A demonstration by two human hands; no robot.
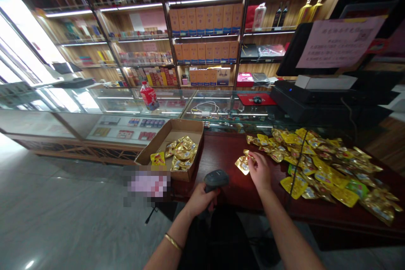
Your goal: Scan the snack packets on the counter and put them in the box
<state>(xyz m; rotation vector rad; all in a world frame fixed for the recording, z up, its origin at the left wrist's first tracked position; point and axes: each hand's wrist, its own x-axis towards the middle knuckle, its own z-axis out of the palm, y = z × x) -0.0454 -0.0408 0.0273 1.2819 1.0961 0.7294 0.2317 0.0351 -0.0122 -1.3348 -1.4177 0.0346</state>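
Observation:
My left hand [201,201] is wrapped round the handle of a dark barcode scanner [217,178], whose head points right over the table's front edge. In my right hand [260,172] a shiny gold snack packet [242,163] is pinched by its edge, just above or on the dark red table [218,149]. To the right lies a wide heap of gold and yellow snack packets [329,173], with a few green ones among them. On the left stands an open cardboard box [198,128] with several gold packets [183,152] and a yellow one [157,159] inside.
Behind the table runs a glass display counter [171,97] bearing a red bottle [148,96], a white cable [205,109] and a mouse [257,100] on a red mat. A monitor [287,50] and dark till [322,101] stand back right. A thin black cable [299,162] crosses the heap.

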